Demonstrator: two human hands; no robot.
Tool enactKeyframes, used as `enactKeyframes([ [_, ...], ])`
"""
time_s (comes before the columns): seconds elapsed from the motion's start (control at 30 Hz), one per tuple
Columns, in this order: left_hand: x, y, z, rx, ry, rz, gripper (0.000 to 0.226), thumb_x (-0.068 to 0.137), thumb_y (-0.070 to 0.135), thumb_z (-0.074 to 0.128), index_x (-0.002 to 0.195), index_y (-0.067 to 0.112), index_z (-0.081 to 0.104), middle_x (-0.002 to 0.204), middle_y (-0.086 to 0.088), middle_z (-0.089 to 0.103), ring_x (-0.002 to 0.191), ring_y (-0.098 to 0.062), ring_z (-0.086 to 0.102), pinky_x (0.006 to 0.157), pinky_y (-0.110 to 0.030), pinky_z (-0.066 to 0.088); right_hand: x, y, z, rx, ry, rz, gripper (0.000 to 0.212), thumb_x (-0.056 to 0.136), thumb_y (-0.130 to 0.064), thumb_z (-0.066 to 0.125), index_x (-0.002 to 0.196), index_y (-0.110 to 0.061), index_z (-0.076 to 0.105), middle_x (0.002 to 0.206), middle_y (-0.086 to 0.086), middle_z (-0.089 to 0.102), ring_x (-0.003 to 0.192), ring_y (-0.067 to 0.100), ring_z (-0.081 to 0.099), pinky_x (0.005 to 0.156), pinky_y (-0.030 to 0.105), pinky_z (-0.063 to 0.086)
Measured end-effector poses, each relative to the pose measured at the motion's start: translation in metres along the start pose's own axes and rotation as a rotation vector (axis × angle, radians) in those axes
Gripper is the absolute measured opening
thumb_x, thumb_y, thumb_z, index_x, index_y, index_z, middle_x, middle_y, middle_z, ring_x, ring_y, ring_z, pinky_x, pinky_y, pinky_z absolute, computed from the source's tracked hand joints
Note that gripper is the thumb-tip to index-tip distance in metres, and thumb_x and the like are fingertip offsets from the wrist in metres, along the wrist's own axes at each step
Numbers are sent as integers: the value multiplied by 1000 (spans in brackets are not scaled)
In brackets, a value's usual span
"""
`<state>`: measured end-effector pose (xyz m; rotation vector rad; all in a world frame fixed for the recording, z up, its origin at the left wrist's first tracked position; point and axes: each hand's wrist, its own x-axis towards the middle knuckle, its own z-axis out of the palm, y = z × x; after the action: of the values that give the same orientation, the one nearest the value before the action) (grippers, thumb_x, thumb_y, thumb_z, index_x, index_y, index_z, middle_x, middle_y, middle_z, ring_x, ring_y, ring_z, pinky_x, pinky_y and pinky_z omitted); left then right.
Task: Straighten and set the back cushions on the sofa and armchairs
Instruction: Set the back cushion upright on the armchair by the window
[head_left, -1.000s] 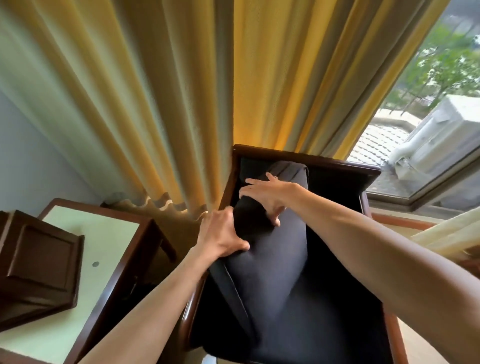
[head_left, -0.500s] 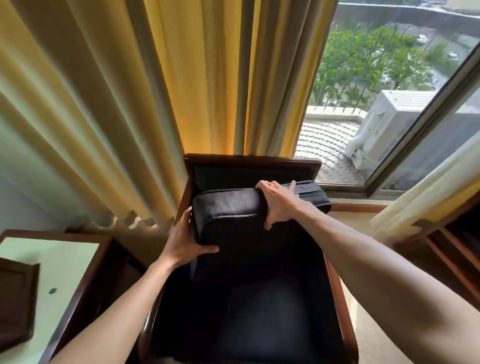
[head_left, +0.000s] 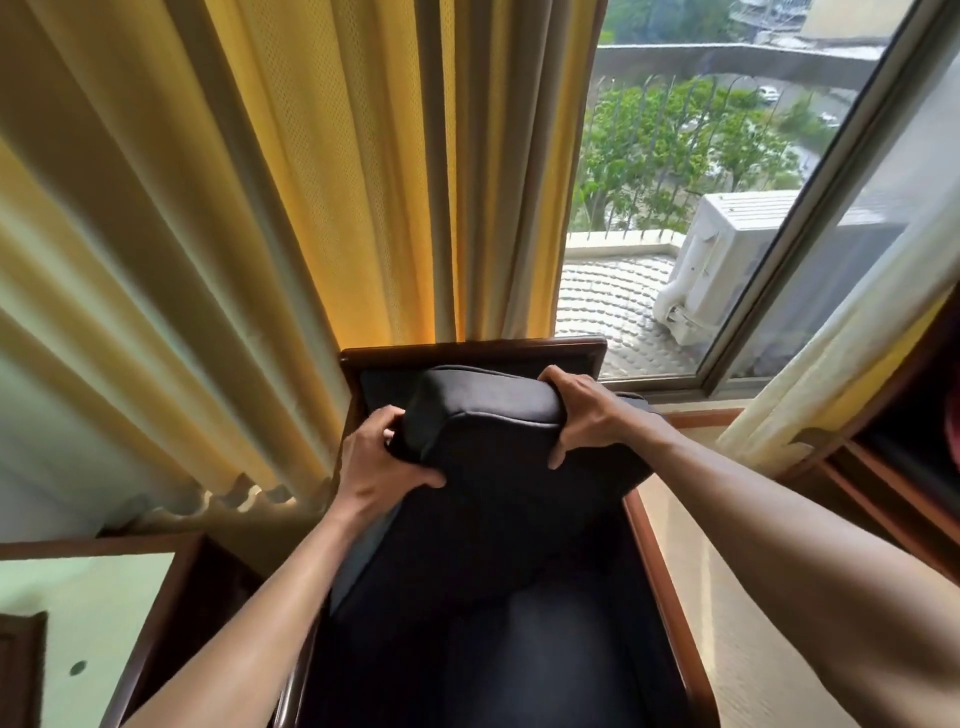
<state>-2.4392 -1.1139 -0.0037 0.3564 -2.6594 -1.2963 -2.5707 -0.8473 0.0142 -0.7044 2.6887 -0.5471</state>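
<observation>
A dark back cushion (head_left: 493, 457) stands in a wooden-framed armchair (head_left: 472, 351), leaning against the chair's back, its top edge just below the top rail. My left hand (head_left: 379, 460) grips the cushion's upper left corner, fingers wrapped around its side. My right hand (head_left: 582, 413) grips the upper right corner, fingers over the top and thumb on the front. The dark seat cushion (head_left: 493, 649) lies below, between my forearms.
Yellow curtains (head_left: 311, 182) hang right behind the chair and to its left. A window (head_left: 727, 208) is at the right, with a pale curtain (head_left: 841, 353) beside it. A wooden side table (head_left: 93, 597) with a light top stands at the left. Dark wooden furniture (head_left: 893, 467) is at the right.
The cushion went from twisted and slanted to upright against the chair back. My left hand shifted from its side to its upper left corner, my right hand to the upper right corner.
</observation>
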Motion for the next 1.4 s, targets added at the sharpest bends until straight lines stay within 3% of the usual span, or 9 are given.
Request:
enactKeyframes([
  [0.2,7,35,40,13,-54,104,55,33,33,87,80,28,61,74,13,60,65,-8,54,55,-25,45,-35,58,15,184,-64,155,93,34,-38,93,112,-37,44,114,1,56,111,22,52,90,36,46],
  [0.33,1,30,72,139,-205,151,59,32,41,84,84,31,58,77,17,56,65,-1,47,63,-31,47,-42,59,23,172,-248,150,113,46,-31,96,139,-31,34,131,-3,50,125,19,46,101,32,39],
  [0.53,0,34,105,103,-256,183,77,41,51,80,112,32,57,108,14,58,100,-10,53,88,-43,47,-42,33,-7,72,-163,-71,125,53,-32,96,152,-29,21,128,-12,39,120,8,38,98,22,31],
  [0.7,-2,16,109,188,-337,156,98,48,53,82,134,41,36,129,12,51,120,-14,47,99,-42,32,-33,-6,-3,-303,-202,-6,101,50,-37,90,136,-22,40,120,2,45,117,28,49,100,48,46],
  [0.77,-6,-7,103,295,-370,132,113,45,53,81,142,41,25,138,10,48,127,-15,45,103,-46,30,-25,-29,7,-674,-194,16,102,50,-41,87,136,-11,41,129,8,46,126,34,44,111,70,23],
  [0.87,-17,-56,91,448,-410,10,123,41,49,84,144,38,18,143,8,41,133,-20,41,109,-56,28,-15,-52,46,-898,-234,-77,110,52,-47,86,142,-6,38,137,14,47,131,34,43,113,75,5],
  [1.1,-19,-103,73,495,-387,3,104,41,38,81,134,27,35,125,3,55,116,-25,54,92,-44,45,1,-65,86,-756,-66,-138,74,49,-29,81,115,-13,53,108,3,63,108,23,55,104,52,29],
  [1.23,-2,-84,63,423,-312,109,90,38,44,73,123,29,46,104,8,62,97,-21,58,81,-39,49,2,-55,51,-669,-86,-81,72,41,-33,83,103,-17,49,92,-3,60,99,20,55,93,51,33],
  [1.4,36,-52,36,519,-297,264,96,39,48,72,130,28,48,109,5,63,101,-21,55,89,-40,46,-5,-47,25,-545,-4,-28,72,43,-40,83,99,-19,43,89,-6,53,97,21,51,87,53,38],
])
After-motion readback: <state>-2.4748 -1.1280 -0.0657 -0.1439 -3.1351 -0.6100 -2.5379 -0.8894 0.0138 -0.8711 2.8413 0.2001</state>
